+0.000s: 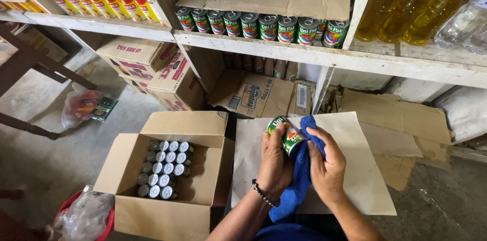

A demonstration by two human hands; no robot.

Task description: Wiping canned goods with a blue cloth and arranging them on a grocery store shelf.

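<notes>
The left hand (pixel 274 162) gripped a green can (pixel 287 134) above a sheet of cardboard (pixel 355 170); the right hand (pixel 327 165) pressed a blue cloth (pixel 300 180) against it. An open box (pixel 167 170) of cans (pixel 163 167) stood at left.

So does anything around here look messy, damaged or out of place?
No spills or dented goods show. The oddities: torn, flattened cardboard strewn under the shelf, and a plastic bag lying on the floor. The left hand holds a green can; the right hand presses a blue cloth on it.
</notes>
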